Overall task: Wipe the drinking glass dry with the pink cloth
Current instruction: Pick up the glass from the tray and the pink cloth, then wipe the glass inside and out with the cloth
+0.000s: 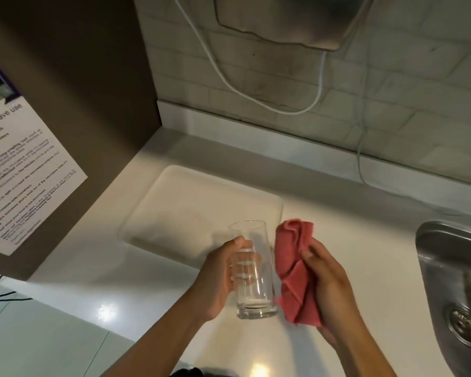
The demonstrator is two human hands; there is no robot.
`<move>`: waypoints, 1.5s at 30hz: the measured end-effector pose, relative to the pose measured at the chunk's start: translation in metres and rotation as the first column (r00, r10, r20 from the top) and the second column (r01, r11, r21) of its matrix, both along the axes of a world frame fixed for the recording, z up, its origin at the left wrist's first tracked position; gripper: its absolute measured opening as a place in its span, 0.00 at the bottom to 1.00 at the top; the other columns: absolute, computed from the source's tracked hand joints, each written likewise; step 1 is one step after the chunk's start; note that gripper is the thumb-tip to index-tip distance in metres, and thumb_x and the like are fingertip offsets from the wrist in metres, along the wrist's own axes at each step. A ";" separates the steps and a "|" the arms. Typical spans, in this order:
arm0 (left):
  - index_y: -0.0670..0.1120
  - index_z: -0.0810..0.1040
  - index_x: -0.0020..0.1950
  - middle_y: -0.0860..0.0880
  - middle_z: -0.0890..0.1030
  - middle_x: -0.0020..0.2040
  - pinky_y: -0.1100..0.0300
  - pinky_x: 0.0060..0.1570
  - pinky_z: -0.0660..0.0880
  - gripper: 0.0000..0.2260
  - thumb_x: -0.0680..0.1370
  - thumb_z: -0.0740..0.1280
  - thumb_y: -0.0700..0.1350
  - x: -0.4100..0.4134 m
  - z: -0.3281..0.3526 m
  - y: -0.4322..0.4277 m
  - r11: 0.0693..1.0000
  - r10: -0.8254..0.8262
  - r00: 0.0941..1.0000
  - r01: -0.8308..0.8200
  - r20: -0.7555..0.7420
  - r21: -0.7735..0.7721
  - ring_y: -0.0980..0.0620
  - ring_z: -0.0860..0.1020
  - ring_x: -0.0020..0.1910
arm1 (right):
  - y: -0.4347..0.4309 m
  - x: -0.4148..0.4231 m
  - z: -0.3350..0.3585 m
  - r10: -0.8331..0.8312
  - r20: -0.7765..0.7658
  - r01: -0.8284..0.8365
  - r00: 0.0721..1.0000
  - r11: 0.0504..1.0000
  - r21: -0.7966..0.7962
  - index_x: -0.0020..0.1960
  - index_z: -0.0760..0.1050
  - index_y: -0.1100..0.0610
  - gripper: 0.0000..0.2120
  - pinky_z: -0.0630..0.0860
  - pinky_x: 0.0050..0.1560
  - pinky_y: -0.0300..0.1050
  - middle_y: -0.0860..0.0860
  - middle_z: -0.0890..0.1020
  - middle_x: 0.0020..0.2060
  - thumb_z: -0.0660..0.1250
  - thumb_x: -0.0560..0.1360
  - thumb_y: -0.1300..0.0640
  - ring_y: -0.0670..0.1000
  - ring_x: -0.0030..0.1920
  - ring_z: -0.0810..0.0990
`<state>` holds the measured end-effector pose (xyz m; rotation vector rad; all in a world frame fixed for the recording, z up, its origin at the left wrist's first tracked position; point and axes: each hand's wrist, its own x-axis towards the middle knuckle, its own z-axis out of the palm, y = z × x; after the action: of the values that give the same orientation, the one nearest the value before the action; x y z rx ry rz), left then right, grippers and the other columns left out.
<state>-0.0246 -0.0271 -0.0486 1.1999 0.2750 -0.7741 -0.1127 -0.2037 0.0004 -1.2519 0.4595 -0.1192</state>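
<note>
A tall clear drinking glass (256, 292) is held upright above the white counter, slightly tilted with its rim away from me. My left hand (218, 278) grips it from the left side, fingers wrapped around its middle. A crumpled pink cloth (294, 268) sits right beside the glass on its right, touching or nearly touching the wall of the glass. My right hand (329, 284) holds the cloth bunched in its fingers. The inside of the glass looks empty.
A white rectangular tray (174, 202) lies on the counter just behind the glass. A steel sink (452, 273) is at the right edge. A brown cabinet side (93, 104) with a printed notice stands at left. White cables (256, 96) hang on the tiled wall.
</note>
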 end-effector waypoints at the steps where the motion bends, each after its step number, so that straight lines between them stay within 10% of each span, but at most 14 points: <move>1: 0.42 0.83 0.64 0.39 0.89 0.56 0.42 0.57 0.80 0.28 0.74 0.69 0.61 -0.006 0.004 -0.001 1.000 -0.004 1.000 0.004 0.009 -0.015 0.41 0.86 0.53 | 0.011 -0.001 0.008 0.051 0.035 -0.039 0.998 0.958 -0.284 0.64 0.80 0.44 0.14 0.80 0.47 0.38 0.46 0.84 0.57 0.62 0.82 0.53 0.47 0.51 0.84; 4: 0.41 0.81 0.68 0.33 0.84 0.64 0.32 0.69 0.73 0.30 0.77 0.66 0.62 -0.019 0.016 -0.001 0.997 0.026 0.999 -0.025 0.020 -0.069 0.32 0.82 0.64 | 0.034 -0.007 0.014 0.198 0.017 -0.142 0.980 0.758 -0.637 0.71 0.71 0.34 0.17 0.79 0.52 0.36 0.35 0.71 0.67 0.59 0.84 0.46 0.45 0.62 0.79; 9: 0.43 0.83 0.67 0.34 0.84 0.64 0.31 0.67 0.77 0.28 0.79 0.65 0.62 -0.029 0.027 0.004 0.992 0.057 0.997 -0.051 0.052 -0.115 0.31 0.82 0.65 | 0.042 -0.004 0.020 0.213 0.034 -0.153 0.976 0.796 -0.585 0.72 0.68 0.33 0.18 0.66 0.60 0.22 0.32 0.67 0.73 0.56 0.84 0.46 0.31 0.70 0.67; 14: 0.46 0.88 0.61 0.41 0.89 0.53 0.49 0.45 0.85 0.27 0.78 0.62 0.65 -0.020 0.032 0.011 0.980 0.073 0.997 -0.067 0.022 -0.189 0.44 0.88 0.50 | 0.052 -0.022 0.014 0.258 0.012 -0.187 0.966 0.728 -0.659 0.71 0.69 0.35 0.19 0.67 0.62 0.24 0.29 0.70 0.70 0.60 0.83 0.49 0.32 0.68 0.69; 20: 0.42 0.84 0.65 0.38 0.88 0.55 0.51 0.44 0.85 0.32 0.73 0.66 0.65 -0.038 0.032 0.003 0.989 0.014 0.998 -0.005 0.063 -0.151 0.43 0.88 0.50 | 0.045 -0.008 0.032 0.203 0.026 -0.115 0.979 0.648 -0.753 0.76 0.63 0.37 0.21 0.65 0.63 0.23 0.37 0.68 0.75 0.56 0.85 0.51 0.26 0.66 0.67; 24: 0.47 0.88 0.60 0.36 0.87 0.60 0.47 0.52 0.85 0.27 0.76 0.62 0.63 -0.030 0.032 0.009 0.978 0.131 0.991 -0.123 0.036 -0.167 0.40 0.86 0.57 | 0.063 -0.034 0.024 0.332 -0.075 -0.239 0.940 0.488 -0.839 0.75 0.53 0.25 0.24 0.68 0.69 0.32 0.26 0.52 0.77 0.52 0.82 0.40 0.27 0.70 0.62; 30: 0.46 0.85 0.66 0.36 0.86 0.61 0.42 0.59 0.80 0.29 0.79 0.57 0.64 -0.042 0.026 0.006 0.986 0.111 0.987 -0.094 0.119 -0.141 0.38 0.85 0.58 | 0.059 -0.006 0.035 0.145 0.051 -0.064 0.988 0.691 -0.720 0.71 0.70 0.37 0.18 0.72 0.51 0.21 0.40 0.77 0.67 0.60 0.81 0.44 0.27 0.58 0.75; 34: 0.50 0.88 0.62 0.40 0.87 0.61 0.46 0.57 0.81 0.27 0.76 0.59 0.63 -0.033 0.027 0.004 0.965 0.213 0.974 -0.197 0.083 -0.172 0.39 0.83 0.61 | 0.074 -0.021 0.024 0.151 0.031 -0.061 0.988 0.569 -0.820 0.70 0.68 0.30 0.18 0.70 0.63 0.27 0.32 0.74 0.68 0.58 0.81 0.39 0.31 0.64 0.72; 39: 0.45 0.85 0.66 0.30 0.83 0.64 0.31 0.66 0.77 0.31 0.77 0.59 0.64 -0.040 0.024 0.009 0.968 0.164 0.982 -0.143 0.089 -0.207 0.29 0.80 0.65 | 0.059 -0.011 0.024 0.136 -0.005 -0.093 0.991 0.653 -0.751 0.67 0.73 0.34 0.15 0.78 0.61 0.38 0.33 0.77 0.62 0.61 0.81 0.41 0.36 0.60 0.77; 42: 0.42 0.83 0.67 0.30 0.84 0.61 0.42 0.54 0.84 0.32 0.78 0.60 0.64 -0.041 0.024 0.006 0.967 0.135 0.986 -0.109 0.102 -0.231 0.34 0.85 0.58 | 0.058 -0.001 0.024 0.158 0.019 -0.104 0.987 0.729 -0.677 0.73 0.69 0.37 0.19 0.74 0.56 0.27 0.36 0.75 0.68 0.59 0.82 0.43 0.32 0.62 0.75; 45: 0.46 0.81 0.71 0.34 0.82 0.69 0.30 0.69 0.73 0.32 0.76 0.59 0.65 -0.037 0.027 0.005 0.966 0.163 0.978 -0.131 0.131 -0.225 0.31 0.79 0.69 | 0.064 -0.008 0.015 0.197 -0.038 -0.170 0.980 0.717 -0.675 0.73 0.61 0.26 0.20 0.68 0.63 0.25 0.30 0.69 0.71 0.56 0.83 0.39 0.31 0.69 0.68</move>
<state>-0.0612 -0.0219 -0.0221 1.0139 0.1512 -0.5656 -0.1202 -0.1394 0.0156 -2.0139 0.2520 -0.1467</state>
